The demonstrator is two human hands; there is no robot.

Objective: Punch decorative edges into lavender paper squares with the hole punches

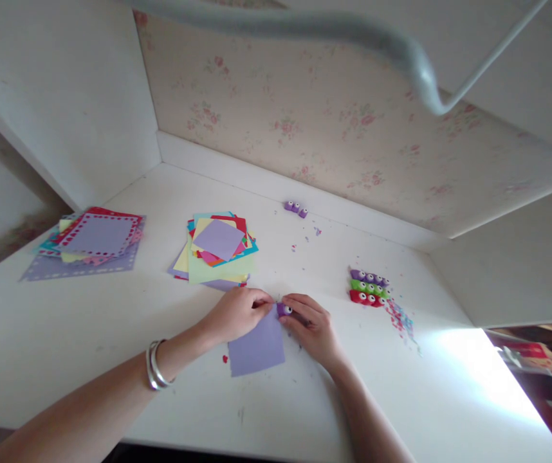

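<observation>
A square sheet of purple paper [257,347] lies flat on the white table. My left hand [244,314] pinches the upper edge of that sheet near its right corner. Just to the right, my right hand [311,325] has its fingers closed around a small purple punch [284,309] with a white, eye-like round spot, set at the sheet's upper right corner. Whether the paper's corner sits inside the punch is too small to tell. A small red scrap [224,359] lies left of the sheet.
Stacked coloured papers [220,239] lie beyond my left hand, and punched-edge sheets [100,235] at the far left. Purple, green and red punches [370,288] stand in rows at the right beside paper bits [401,319]. More purple punches [296,208] are near the back wall.
</observation>
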